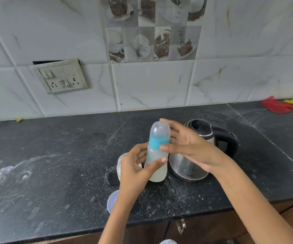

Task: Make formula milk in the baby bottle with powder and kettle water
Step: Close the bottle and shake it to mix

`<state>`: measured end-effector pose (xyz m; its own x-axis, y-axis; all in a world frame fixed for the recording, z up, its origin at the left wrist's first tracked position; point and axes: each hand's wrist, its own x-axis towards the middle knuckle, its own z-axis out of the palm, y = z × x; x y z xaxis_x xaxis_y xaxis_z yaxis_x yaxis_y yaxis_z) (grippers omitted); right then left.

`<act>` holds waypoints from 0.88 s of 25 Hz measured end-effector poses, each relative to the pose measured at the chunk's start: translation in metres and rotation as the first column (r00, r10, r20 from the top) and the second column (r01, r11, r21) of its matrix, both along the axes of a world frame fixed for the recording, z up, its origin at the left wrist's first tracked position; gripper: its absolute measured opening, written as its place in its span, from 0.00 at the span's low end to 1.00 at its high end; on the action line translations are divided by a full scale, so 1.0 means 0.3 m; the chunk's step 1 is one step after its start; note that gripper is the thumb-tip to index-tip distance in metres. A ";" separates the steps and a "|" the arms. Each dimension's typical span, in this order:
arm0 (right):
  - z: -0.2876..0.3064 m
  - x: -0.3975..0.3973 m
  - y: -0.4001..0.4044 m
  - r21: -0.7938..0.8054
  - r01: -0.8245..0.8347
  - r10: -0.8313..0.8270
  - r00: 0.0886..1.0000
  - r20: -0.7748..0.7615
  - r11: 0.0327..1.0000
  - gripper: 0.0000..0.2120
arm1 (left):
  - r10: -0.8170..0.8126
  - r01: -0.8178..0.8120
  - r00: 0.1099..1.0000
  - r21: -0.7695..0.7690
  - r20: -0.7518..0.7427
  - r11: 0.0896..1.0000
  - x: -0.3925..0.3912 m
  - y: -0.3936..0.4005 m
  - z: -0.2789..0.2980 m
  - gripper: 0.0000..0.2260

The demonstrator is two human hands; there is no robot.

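Observation:
A baby bottle [157, 156] stands on the black counter [63, 164], holding pale milky liquid, with a blue collar and a clear cap on top. My left hand [135, 169] grips its lower body, thumb across the front. My right hand [186, 145] is at the collar and cap, thumb on the front of the blue ring and fingers behind it. A steel kettle [195, 166] with a black handle stands just right of the bottle, partly hidden by my right hand. A clear jar [120, 164] sits behind my left hand, mostly hidden.
A round pale lid [112, 201] lies on the counter beside my left forearm. White powder marks streak the counter at left. A switch and socket plate [63, 76] is on the tiled wall. Red and yellow cloths [283, 105] lie at the far right.

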<state>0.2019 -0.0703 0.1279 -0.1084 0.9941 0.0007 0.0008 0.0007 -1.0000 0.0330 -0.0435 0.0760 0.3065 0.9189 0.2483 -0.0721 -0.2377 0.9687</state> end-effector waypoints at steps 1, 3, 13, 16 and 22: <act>0.005 0.008 -0.006 0.011 -0.031 0.032 0.999 -0.042 0.999 0.31 | -0.007 0.007 1.000 0.000 -0.001 1.000 -0.004 0.002 -0.001 0.21; -0.010 0.001 -0.003 0.076 0.056 -0.060 0.997 0.050 0.996 0.28 | -0.001 0.001 1.000 0.001 -0.005 1.000 0.003 -0.005 0.001 0.21; -0.065 -0.017 -0.077 0.007 0.183 -0.183 0.981 0.071 0.983 0.27 | -0.222 0.252 0.960 -0.176 0.172 0.952 -0.015 0.013 0.039 0.13; -0.084 -0.049 -0.081 0.029 0.178 -0.178 0.984 0.000 0.984 0.25 | -0.294 0.315 0.945 -0.159 0.147 0.936 -0.016 0.022 0.073 0.14; -0.097 -0.058 -0.088 0.259 0.297 -0.345 0.924 0.163 0.919 0.28 | -0.105 0.107 0.991 -0.023 0.087 0.994 0.017 0.016 0.144 0.26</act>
